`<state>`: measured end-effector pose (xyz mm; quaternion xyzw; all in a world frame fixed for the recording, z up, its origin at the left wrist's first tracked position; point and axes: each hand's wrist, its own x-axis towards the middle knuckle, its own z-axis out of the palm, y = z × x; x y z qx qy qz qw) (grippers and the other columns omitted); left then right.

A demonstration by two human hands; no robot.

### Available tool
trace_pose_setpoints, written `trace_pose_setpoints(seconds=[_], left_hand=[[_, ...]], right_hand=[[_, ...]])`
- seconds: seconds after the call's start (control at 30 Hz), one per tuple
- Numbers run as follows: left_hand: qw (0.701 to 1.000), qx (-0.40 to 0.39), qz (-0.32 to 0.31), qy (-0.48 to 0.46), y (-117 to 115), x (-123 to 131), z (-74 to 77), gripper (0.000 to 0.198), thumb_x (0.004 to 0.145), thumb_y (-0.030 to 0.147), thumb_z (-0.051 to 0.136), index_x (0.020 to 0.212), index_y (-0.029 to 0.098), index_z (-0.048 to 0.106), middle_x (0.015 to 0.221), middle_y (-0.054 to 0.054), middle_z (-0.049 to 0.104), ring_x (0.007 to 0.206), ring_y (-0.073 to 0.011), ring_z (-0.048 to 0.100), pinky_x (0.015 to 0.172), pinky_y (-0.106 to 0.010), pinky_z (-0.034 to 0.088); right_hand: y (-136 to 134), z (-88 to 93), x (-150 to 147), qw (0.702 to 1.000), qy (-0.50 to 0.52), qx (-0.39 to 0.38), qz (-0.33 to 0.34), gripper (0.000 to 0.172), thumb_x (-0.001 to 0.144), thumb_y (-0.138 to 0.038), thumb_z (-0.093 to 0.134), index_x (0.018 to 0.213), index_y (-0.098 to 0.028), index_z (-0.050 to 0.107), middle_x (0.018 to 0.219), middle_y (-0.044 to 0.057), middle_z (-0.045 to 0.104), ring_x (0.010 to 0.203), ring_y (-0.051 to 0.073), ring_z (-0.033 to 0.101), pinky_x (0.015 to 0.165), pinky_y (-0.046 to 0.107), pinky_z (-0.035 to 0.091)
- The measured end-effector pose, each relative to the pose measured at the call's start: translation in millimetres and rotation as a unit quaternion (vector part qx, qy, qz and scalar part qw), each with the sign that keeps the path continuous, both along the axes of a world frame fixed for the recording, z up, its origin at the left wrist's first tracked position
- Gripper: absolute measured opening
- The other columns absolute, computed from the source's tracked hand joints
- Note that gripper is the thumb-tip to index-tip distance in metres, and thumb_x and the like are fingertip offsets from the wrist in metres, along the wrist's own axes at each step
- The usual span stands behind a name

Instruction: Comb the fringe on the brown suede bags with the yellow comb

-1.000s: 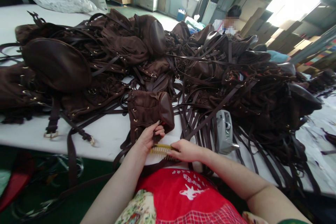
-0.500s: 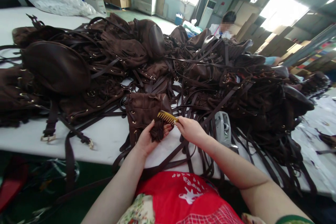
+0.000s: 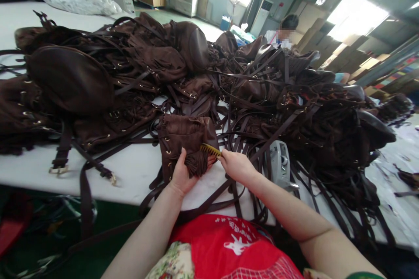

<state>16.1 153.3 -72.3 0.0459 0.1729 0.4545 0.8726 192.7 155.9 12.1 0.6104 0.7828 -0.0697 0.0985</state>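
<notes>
A small dark brown bag (image 3: 181, 133) with gold eyelets lies on the white table in front of me. My left hand (image 3: 183, 176) is under the bag's brown fringe (image 3: 197, 163), its thumb raised on the near left side and its fingertips showing beyond the strands. A yellow wide-toothed comb (image 3: 210, 150) is gripped at its right end by my right hand (image 3: 234, 163), with the fingers closed. The comb's teeth touch the right side of the fringe, close to my left fingertips.
Brown bags (image 3: 157, 61) with tangled straps are heaped across the white table (image 3: 131, 165). A grey device (image 3: 279, 163) stands right of my right hand. Behind the heap, a person (image 3: 284, 35) is near stacked cartons. Clear plastic (image 3: 77, 0) lies at the far left.
The comb has tilted and shifted slightly down and right against the fringe. My left thumb has become more upright, and the fringe is bunched more fully above the palm.
</notes>
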Motion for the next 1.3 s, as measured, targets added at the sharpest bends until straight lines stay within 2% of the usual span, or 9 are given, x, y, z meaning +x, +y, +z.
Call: trace_pose_setpoints(seconds=[0.2,0.33,0.57,0.8,0.93,1.0,1.1,1.17,1.3], left_hand=[[0.998,-0.040,0.025,-0.032,1.8,-4.3,2.7,0.073,0.087,0.062,0.038,0.125,0.002,0.051,0.115,-0.026,0.062,0.113,-0.0365,0.055,0.098,-0.056,0.041],[0.997,-0.038,-0.022,-0.067,2.0,-6.8,4.5,0.081,0.084,0.066,0.039,0.127,-0.003,0.047,0.116,-0.030,0.059,0.115,-0.0401,0.053,0.096,-0.059,0.041],[0.999,-0.038,-0.026,-0.025,1.5,-8.0,5.0,0.075,0.083,0.062,0.044,0.115,-0.005,0.055,0.111,-0.030,0.061,0.106,-0.0372,0.059,0.093,-0.050,0.047],[0.997,-0.064,-0.030,0.027,0.5,-6.2,9.2,0.044,0.083,0.053,0.054,0.085,0.010,0.060,0.071,-0.010,0.061,0.070,-0.0223,0.064,0.070,-0.039,0.056],[0.997,-0.048,-0.027,0.059,1.2,1.3,3.3,0.027,0.079,0.025,0.067,0.064,0.016,0.046,0.049,0.008,0.035,0.037,-0.0038,0.036,0.040,-0.016,0.040],[0.996,-0.047,-0.009,0.079,2.4,6.3,-1.7,0.035,0.076,0.022,0.071,0.059,0.016,0.041,0.047,0.010,0.029,0.034,-0.0018,0.027,0.032,-0.012,0.025],[0.993,-0.046,0.022,0.104,4.5,12.4,-6.8,0.038,0.073,0.025,0.075,0.059,0.017,0.040,0.047,0.010,0.030,0.033,-0.0012,0.025,0.030,-0.012,0.018],[0.992,-0.046,0.039,0.112,4.7,13.9,-6.9,0.037,0.073,0.026,0.074,0.060,0.017,0.042,0.047,0.010,0.032,0.033,-0.0016,0.027,0.031,-0.012,0.019],[0.991,-0.054,0.045,0.115,-1.6,8.6,0.8,0.015,0.083,0.022,0.061,0.071,0.016,0.055,0.057,0.002,0.054,0.047,-0.0093,0.054,0.044,-0.019,0.044]], right_hand=[[-8.7,-19.3,-3.8,0.997,0.063,-0.049,-0.009,0.034,0.097,-0.042,0.033,0.094,-0.018,0.056,0.087,0.008,0.068,0.080,0.020,0.063,0.064,0.027,0.036],[-19.1,-31.8,-1.5,0.986,0.149,-0.074,0.002,0.030,0.095,-0.039,0.038,0.091,-0.017,0.058,0.083,0.006,0.066,0.075,0.016,0.060,0.062,0.025,0.033],[-31.9,-35.0,12.4,0.946,0.254,-0.197,0.043,0.029,0.092,-0.033,0.045,0.072,-0.015,0.055,0.063,-0.001,0.054,0.057,0.009,0.045,0.053,0.021,0.028],[-47.0,-14.8,12.3,0.904,0.282,-0.307,0.092,0.031,0.093,-0.038,0.042,0.078,-0.015,0.056,0.065,-0.001,0.056,0.056,0.009,0.046,0.051,0.020,0.030],[-49.5,-11.7,9.1,0.919,0.269,-0.272,0.095,0.028,0.091,-0.037,0.047,0.075,-0.015,0.054,0.063,-0.001,0.053,0.055,0.008,0.043,0.050,0.020,0.029],[-53.9,-11.9,7.0,0.889,0.305,-0.337,0.065,0.032,0.093,-0.041,0.043,0.074,-0.015,0.051,0.059,-0.003,0.050,0.051,0.007,0.042,0.049,0.019,0.030],[-62.8,-5.0,1.9,0.755,0.363,-0.540,0.086,0.042,0.094,-0.051,0.035,0.074,-0.017,0.046,0.053,-0.006,0.045,0.043,0.006,0.039,0.046,0.019,0.031],[-63.0,3.6,-2.8,0.718,0.393,-0.562,0.120,0.044,0.093,-0.055,0.036,0.075,-0.017,0.047,0.055,-0.005,0.046,0.045,0.007,0.041,0.048,0.020,0.033],[-36.7,13.3,-13.5,0.908,0.346,-0.223,0.078,0.035,0.097,-0.043,0.032,0.082,-0.017,0.049,0.067,-0.001,0.055,0.061,0.010,0.051,0.058,0.021,0.035]])
